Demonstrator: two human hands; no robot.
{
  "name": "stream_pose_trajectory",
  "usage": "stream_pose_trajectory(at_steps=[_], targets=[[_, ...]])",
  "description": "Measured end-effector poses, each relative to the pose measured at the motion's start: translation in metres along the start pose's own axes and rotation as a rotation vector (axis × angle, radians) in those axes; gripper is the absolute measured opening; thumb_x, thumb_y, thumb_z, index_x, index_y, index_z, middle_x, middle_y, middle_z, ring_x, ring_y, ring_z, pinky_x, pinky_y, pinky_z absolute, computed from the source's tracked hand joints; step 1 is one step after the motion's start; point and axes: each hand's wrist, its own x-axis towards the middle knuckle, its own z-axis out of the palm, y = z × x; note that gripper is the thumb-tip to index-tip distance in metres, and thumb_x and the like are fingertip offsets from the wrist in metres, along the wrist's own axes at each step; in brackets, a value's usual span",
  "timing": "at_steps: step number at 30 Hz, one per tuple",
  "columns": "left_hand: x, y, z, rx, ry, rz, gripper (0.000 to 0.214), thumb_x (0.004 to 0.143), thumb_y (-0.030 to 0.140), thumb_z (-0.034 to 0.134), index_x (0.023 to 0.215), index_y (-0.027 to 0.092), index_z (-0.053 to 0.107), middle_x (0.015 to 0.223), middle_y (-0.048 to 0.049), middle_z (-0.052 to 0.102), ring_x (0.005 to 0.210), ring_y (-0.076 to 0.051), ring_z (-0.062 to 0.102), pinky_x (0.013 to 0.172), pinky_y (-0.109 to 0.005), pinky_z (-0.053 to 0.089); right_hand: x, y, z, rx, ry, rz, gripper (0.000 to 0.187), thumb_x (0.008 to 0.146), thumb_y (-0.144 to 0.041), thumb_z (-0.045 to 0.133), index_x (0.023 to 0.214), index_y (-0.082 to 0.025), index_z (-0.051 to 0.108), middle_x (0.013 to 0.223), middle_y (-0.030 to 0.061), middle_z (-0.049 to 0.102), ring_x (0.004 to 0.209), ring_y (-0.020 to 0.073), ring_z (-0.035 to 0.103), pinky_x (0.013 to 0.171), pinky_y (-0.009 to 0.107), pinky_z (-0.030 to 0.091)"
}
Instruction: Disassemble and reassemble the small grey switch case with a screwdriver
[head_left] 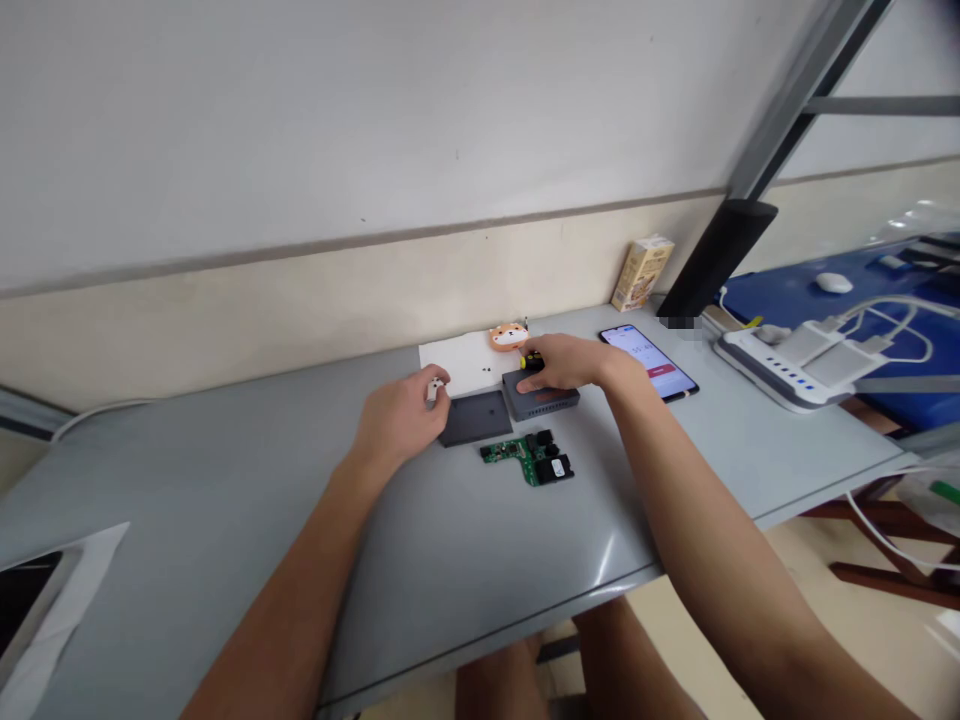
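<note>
Two hands of ours are over the gray table point(247, 480). Our left hand point(401, 415) pinches a small white piece point(433, 388) between thumb and fingers, just beside the flat dark plate point(476, 418). Our right hand point(559, 362) bends over the dark box point(544, 402), with a black and yellow tool point(532, 361) by its fingers; we cannot tell if it grips the tool. The box sits just right of the plate. Behind them we see white paper point(442, 353) with tiny dark bits point(487, 370) on it and an orange animal face point(508, 337) at its far right. Nearer to us, a green circuit board point(517, 450) lies flat. Right of our right hand lies a lit phone point(651, 363).
</note>
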Motion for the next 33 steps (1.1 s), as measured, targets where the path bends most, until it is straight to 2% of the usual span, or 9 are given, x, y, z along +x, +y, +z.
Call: stream_pose_trajectory(at_steps=[4,9,13,18,22,24,27,30,33], targets=[[0.0,-0.004,0.004,-0.044,-0.077,-0.031,0.015,0.088,0.025,0.057,0.09,0.025,0.071,0.067,0.0005,0.066,0.052,-0.016,0.053,0.052,-0.029,0.03,-0.003,-0.006,0.0,-0.069,0.039,-0.003,0.058,0.085,-0.048,0.076,0.135,-0.024,0.059,0.125,0.0103,0.074,0.088,0.023,0.073,0.073,0.032,0.054],[0.002,-0.007,0.005,-0.163,-0.105,-0.001,0.015,0.087,0.021,0.055,0.081,0.022,0.069,0.067,-0.0004,0.067,0.054,-0.015,0.054,0.054,-0.029,0.033,-0.001,-0.003,0.002,0.02,-0.009,-0.003,0.062,0.086,-0.046,0.074,0.141,-0.026,0.053,0.13,0.0095,0.072,0.085,0.0206,0.074,0.073,0.031,0.055],[0.002,-0.007,0.005,-0.263,-0.144,0.013,0.018,0.09,0.022,0.052,0.085,0.022,0.069,0.068,0.0004,0.068,0.058,-0.015,0.058,0.058,-0.028,0.038,0.0,-0.001,0.003,-0.016,0.017,-0.021,0.057,0.086,-0.047,0.074,0.136,-0.024,0.057,0.136,0.0106,0.069,0.091,0.0219,0.074,0.074,0.03,0.055],[0.001,-0.006,0.003,-0.28,-0.16,0.014,0.023,0.093,0.022,0.049,0.094,0.021,0.072,0.078,-0.0013,0.072,0.062,-0.016,0.06,0.063,-0.028,0.042,-0.001,-0.005,0.004,0.043,-0.01,-0.019,0.056,0.089,-0.042,0.072,0.139,-0.027,0.053,0.131,0.0085,0.071,0.078,0.0176,0.074,0.07,0.029,0.054],[0.0,-0.001,0.0,-0.222,-0.123,0.052,0.027,0.095,0.02,0.046,0.099,0.021,0.072,0.088,-0.004,0.074,0.067,-0.017,0.062,0.065,-0.03,0.044,0.0,-0.004,0.005,0.071,-0.014,0.011,0.05,0.089,-0.041,0.072,0.133,-0.023,0.056,0.125,0.0106,0.073,0.078,0.0187,0.074,0.068,0.03,0.054],[-0.001,0.005,0.0,-0.195,-0.08,0.114,0.027,0.095,0.019,0.045,0.099,0.021,0.073,0.092,-0.004,0.074,0.069,-0.017,0.062,0.065,-0.03,0.044,0.0,-0.004,0.005,0.092,-0.028,0.014,0.05,0.089,-0.041,0.072,0.133,-0.023,0.056,0.123,0.0103,0.074,0.077,0.0189,0.074,0.067,0.03,0.054],[-0.007,0.021,0.001,-0.204,-0.044,0.326,0.027,0.092,0.014,0.047,0.094,0.022,0.072,0.089,-0.0027,0.073,0.074,-0.017,0.064,0.071,-0.031,0.047,0.0,-0.006,0.004,0.075,-0.013,0.004,0.052,0.088,-0.04,0.072,0.133,-0.022,0.055,0.124,0.0107,0.073,0.075,0.0185,0.073,0.066,0.03,0.054],[-0.016,0.041,0.004,-0.208,-0.083,0.535,0.023,0.093,0.015,0.05,0.095,0.022,0.072,0.086,-0.0024,0.072,0.076,-0.017,0.065,0.077,-0.033,0.05,0.0,-0.008,0.003,0.025,0.002,-0.03,0.048,0.088,-0.04,0.073,0.129,-0.021,0.058,0.122,0.0116,0.074,0.083,0.0207,0.073,0.068,0.03,0.054],[-0.025,0.054,0.009,-0.21,-0.141,0.601,0.019,0.098,0.026,0.054,0.102,0.022,0.072,0.091,-0.0042,0.073,0.083,-0.02,0.069,0.081,-0.036,0.053,0.003,-0.006,0.003,-0.04,0.027,-0.056,0.047,0.087,-0.041,0.075,0.126,-0.021,0.061,0.121,0.0119,0.075,0.091,0.0227,0.072,0.074,0.03,0.054]])
